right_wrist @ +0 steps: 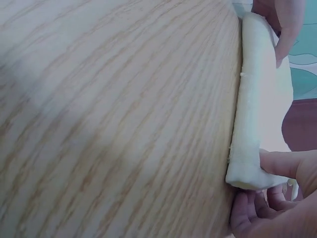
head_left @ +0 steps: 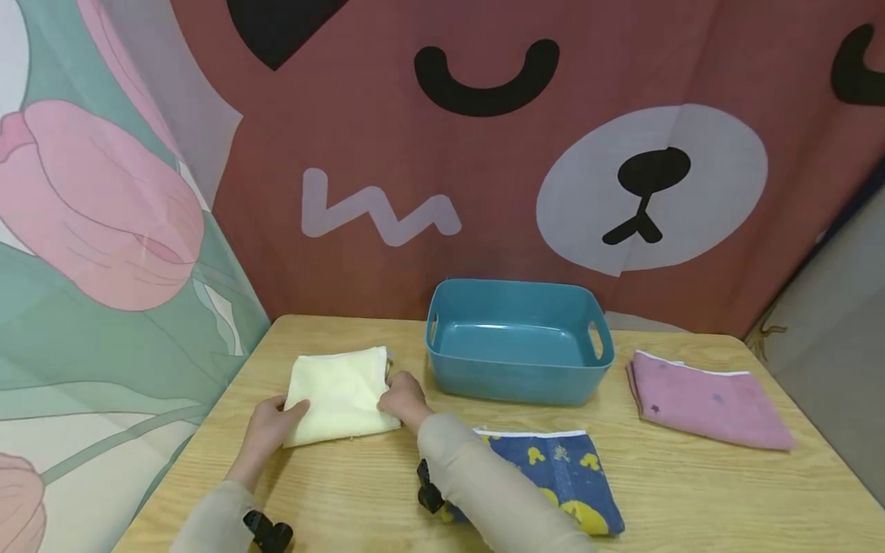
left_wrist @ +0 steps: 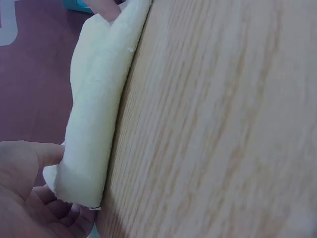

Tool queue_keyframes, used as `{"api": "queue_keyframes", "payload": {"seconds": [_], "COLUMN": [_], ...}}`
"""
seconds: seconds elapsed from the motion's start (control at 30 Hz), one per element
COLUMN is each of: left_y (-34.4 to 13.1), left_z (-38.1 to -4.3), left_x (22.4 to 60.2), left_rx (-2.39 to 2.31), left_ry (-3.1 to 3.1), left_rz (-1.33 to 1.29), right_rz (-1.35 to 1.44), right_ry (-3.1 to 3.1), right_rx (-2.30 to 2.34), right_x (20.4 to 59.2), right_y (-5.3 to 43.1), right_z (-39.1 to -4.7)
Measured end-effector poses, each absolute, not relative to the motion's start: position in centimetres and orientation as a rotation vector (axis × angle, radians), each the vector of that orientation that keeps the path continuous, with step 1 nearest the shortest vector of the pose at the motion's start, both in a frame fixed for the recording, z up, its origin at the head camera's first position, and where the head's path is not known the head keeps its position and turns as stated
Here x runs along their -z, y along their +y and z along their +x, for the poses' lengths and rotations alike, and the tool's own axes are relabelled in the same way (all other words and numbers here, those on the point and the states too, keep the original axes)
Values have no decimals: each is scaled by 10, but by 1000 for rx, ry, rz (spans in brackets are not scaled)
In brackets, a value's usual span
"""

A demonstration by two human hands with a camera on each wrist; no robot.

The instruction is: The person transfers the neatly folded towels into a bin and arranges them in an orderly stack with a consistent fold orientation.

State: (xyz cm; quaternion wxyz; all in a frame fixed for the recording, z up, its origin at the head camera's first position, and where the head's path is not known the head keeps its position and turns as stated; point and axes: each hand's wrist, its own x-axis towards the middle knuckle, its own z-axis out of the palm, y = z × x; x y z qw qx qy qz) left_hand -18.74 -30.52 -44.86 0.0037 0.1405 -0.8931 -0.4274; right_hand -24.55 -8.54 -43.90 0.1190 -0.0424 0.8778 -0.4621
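A folded pale yellow towel (head_left: pixel 339 395) lies on the left part of the wooden table, left of the blue basket. My left hand (head_left: pixel 272 422) grips its left edge, thumb on top and fingers underneath, as the left wrist view also shows on the towel (left_wrist: pixel 91 114). At the opposite edge my right hand (head_left: pixel 406 399) pinches the cloth. In the right wrist view the thumb of this hand (right_wrist: pixel 285 193) presses on the towel (right_wrist: pixel 255 109) while the other fingers curl below its end.
Behind the right hand stands a teal-blue plastic basket (head_left: pixel 518 384) with handle holes. A folded navy towel with yellow patterns (head_left: pixel 574 476) lies partly under the right forearm. Farther right rests a folded pink towel (head_left: pixel 712 407). Printed cloth (head_left: pixel 387 284) hangs behind the wooden table (head_left: pixel 691 499).
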Motion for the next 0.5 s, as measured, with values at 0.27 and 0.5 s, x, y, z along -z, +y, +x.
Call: {"api": "queue_keyframes", "payload": {"seconds": [0.27, 0.5], "left_y": [-304, -306], "left_z": [-183, -179], "left_x": [442, 439], "left_rx": [1405, 1452], "left_ry": [-2730, -2705], "left_rz": [447, 430], "right_rz": [-109, -72], "right_ry": [2526, 2498], "right_rx": [1362, 1493], "right_x": [432, 424], "right_y": [-86, -87], "right_z": [-245, -241]}}
